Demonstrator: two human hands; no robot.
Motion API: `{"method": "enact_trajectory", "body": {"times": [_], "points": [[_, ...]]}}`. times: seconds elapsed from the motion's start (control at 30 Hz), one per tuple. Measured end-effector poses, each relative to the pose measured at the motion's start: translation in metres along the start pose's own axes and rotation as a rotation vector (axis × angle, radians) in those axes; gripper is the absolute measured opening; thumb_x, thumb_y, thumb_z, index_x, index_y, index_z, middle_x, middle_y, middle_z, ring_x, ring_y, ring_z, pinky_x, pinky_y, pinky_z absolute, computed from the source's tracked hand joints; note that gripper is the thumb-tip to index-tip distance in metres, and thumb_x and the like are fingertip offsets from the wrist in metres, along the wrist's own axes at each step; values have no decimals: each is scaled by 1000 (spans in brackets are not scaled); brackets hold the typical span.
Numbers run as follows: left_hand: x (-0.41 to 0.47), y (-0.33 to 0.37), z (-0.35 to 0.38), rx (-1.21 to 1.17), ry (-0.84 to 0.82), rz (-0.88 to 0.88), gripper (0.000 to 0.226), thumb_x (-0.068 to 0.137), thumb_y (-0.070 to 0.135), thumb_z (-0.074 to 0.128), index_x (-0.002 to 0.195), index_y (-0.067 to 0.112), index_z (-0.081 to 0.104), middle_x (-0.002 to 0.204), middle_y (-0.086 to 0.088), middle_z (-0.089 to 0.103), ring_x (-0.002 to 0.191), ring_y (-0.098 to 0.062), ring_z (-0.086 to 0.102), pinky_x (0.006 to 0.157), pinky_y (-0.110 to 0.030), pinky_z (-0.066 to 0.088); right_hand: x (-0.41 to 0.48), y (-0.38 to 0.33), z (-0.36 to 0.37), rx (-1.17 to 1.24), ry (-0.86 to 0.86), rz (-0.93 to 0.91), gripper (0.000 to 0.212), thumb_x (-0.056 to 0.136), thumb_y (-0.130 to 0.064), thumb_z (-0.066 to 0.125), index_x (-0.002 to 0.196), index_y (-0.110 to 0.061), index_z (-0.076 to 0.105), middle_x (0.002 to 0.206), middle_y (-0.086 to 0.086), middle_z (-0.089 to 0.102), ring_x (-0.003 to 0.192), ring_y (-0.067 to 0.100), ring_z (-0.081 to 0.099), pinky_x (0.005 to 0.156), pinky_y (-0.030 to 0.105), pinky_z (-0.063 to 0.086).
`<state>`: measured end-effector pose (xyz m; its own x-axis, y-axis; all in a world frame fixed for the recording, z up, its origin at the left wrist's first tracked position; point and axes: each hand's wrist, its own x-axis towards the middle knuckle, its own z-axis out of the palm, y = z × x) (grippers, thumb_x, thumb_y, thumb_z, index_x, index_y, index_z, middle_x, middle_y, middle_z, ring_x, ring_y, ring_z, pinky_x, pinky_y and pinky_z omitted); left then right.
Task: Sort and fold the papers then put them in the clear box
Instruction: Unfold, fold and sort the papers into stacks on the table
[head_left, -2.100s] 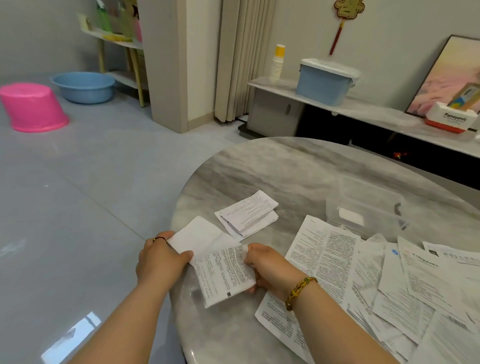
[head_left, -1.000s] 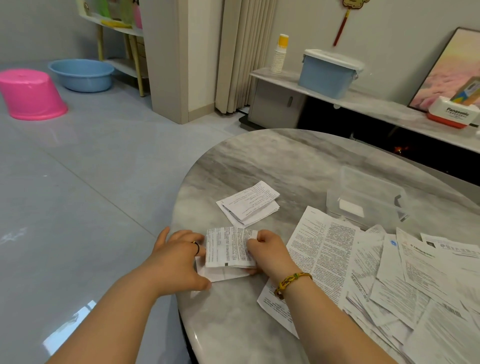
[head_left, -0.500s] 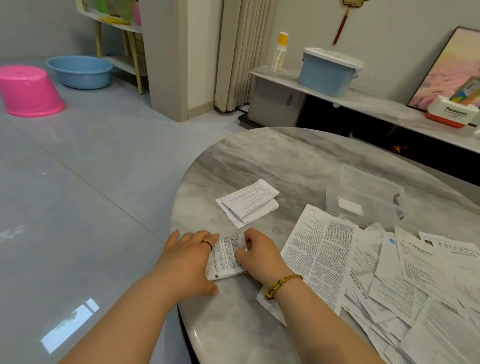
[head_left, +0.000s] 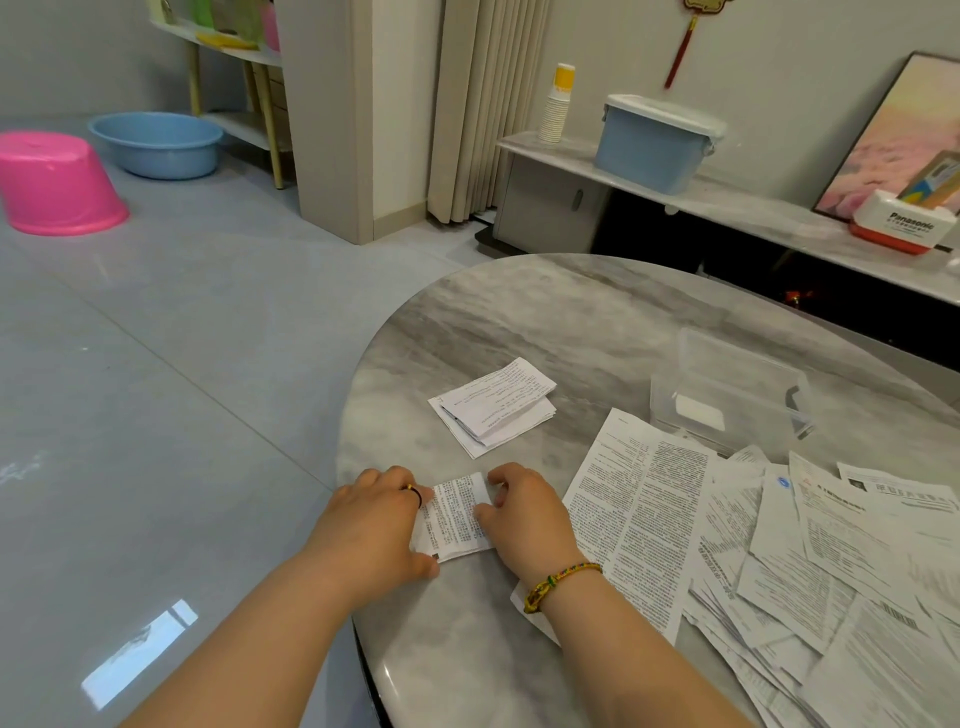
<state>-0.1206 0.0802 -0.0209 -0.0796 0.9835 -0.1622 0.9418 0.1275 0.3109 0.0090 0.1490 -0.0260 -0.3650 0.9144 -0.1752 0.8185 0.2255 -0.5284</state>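
Note:
A small folded printed paper (head_left: 456, 514) lies flat near the table's left edge. My left hand (head_left: 376, 525) presses on its left side and my right hand (head_left: 522, 512) presses on its right side, fingers laid over the paper. A short stack of folded papers (head_left: 493, 405) sits farther back on the table. The clear box (head_left: 727, 389) stands open at the right, with a white piece inside. A spread of unfolded printed sheets (head_left: 779, 561) covers the table's right side.
The grey marble table (head_left: 545, 322) has a rounded edge right under my left hand. Beyond it are grey floor, a pink tub (head_left: 57, 182), a blue basin (head_left: 156, 143), and a low shelf with a blue lidded bin (head_left: 654, 140).
The sheet I held open between both hands has been folded over twice into a small packet, and both hands now press it flat on the table.

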Motion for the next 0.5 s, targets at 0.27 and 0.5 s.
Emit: {"method": "enact_trajectory", "body": {"times": [0.27, 0.5], "points": [[4, 8, 3, -28, 52, -71, 72, 80, 48, 60, 141, 24, 30, 135, 9, 35, 128, -13, 30, 100, -24, 33, 6, 5, -7, 106, 76, -40, 34, 87, -16, 54, 121, -13, 51, 95, -4, 45, 84, 10, 45, 72, 18, 34], [4, 16, 3, -16, 102, -111, 73, 80, 55, 56, 141, 23, 31, 136, 7, 36, 128, -15, 32, 103, -24, 29, -19, 35, -32, 171, 180, 5, 28, 90, -16, 53, 117, -14, 54, 92, -4, 50, 80, 10, 47, 71, 18, 34]]}}
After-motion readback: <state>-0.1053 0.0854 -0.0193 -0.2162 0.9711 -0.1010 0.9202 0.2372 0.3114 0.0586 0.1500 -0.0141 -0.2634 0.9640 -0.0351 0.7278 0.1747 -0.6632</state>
